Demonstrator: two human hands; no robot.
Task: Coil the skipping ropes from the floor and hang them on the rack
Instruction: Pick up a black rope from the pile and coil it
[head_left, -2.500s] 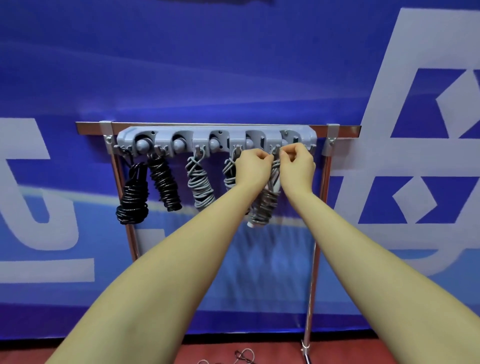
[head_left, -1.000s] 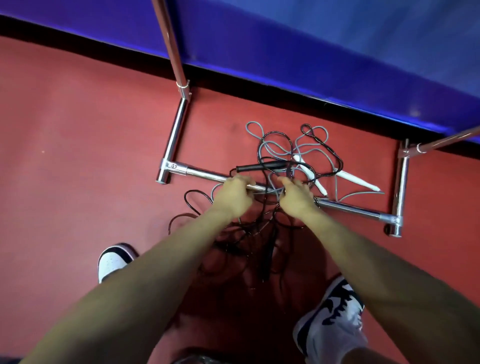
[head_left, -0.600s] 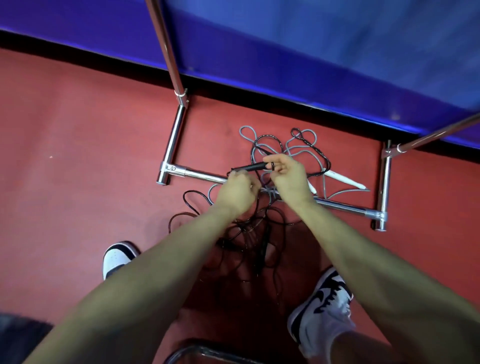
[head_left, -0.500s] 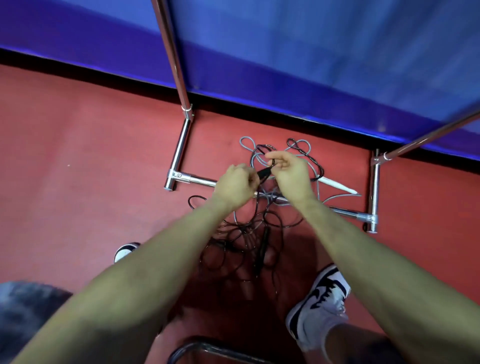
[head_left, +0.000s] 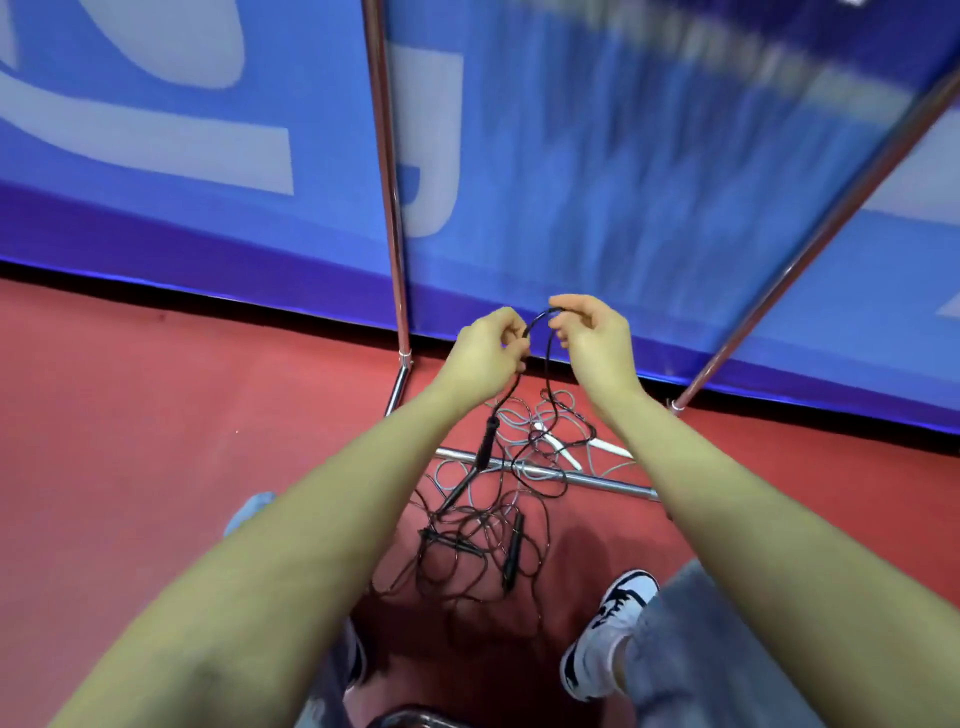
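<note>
Both hands are raised in front of the blue wall panel (head_left: 597, 171), close to each other but not touching; the left hand (head_left: 485, 353) is closed around a thin black skipping rope (head_left: 540, 317), and the right hand (head_left: 589, 332) pinches the same cord between thumb and fingertips, so a short arch of rope goes from one hand to the other. From the left hand the cord falls down to a black handle (head_left: 485, 441), which hangs tilted above the floor; from the right hand another part of the cord drops straight down into the heap.

On the red floor (head_left: 156, 441), between the two forearms, lies a tangle of black ropes (head_left: 467, 540) with at least one more black handle (head_left: 511, 551) in it; just behind it, nearer to the wall, lies a grey rope (head_left: 519, 415) with white handles (head_left: 613, 446). The cords cross over the chrome base bar of the rack (head_left: 597, 480), which lies on the floor; the left upright post (head_left: 387, 182) and the right upright post (head_left: 831, 218) of the rack rise before the wall.

A white and black shoe (head_left: 605, 639) stands on the floor to the right of the tangle; grey trouser cloth (head_left: 691, 649) is above it.
</note>
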